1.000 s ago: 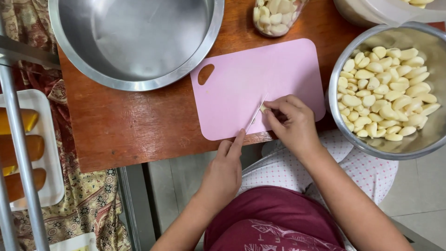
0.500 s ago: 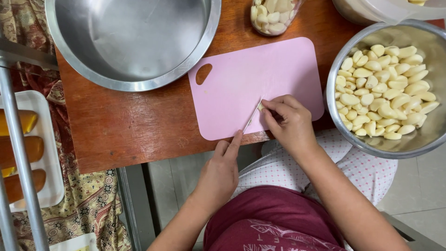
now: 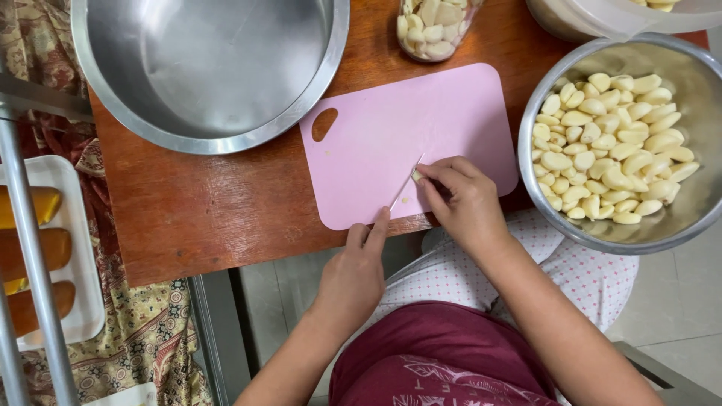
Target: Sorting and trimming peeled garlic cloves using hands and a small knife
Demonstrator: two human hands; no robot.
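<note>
A pink cutting board [image 3: 398, 128] lies on a small wooden table [image 3: 218, 203]. My left hand [image 3: 353, 274] grips a knife [image 3: 404, 184], forefinger along its spine, the blade slanting up onto the board. My right hand [image 3: 466, 203] pinches a peeled garlic clove [image 3: 416, 175] against the board, right at the blade's tip. A tiny cut piece [image 3: 406, 200] lies beside the blade.
A steel bowl [image 3: 526, 128] full of peeled garlic cloves sits at the right. A large empty steel bowl [image 3: 210, 139] stands at the back left, with a jar of cloves [image 3: 429, 30] behind the board. A white tray [image 3: 75, 225] with orange rolls is at the far left.
The knife has cut through the clove's end and a small piece now lies on the board. Both hands stayed nearly in place; the view shifted slightly.
</note>
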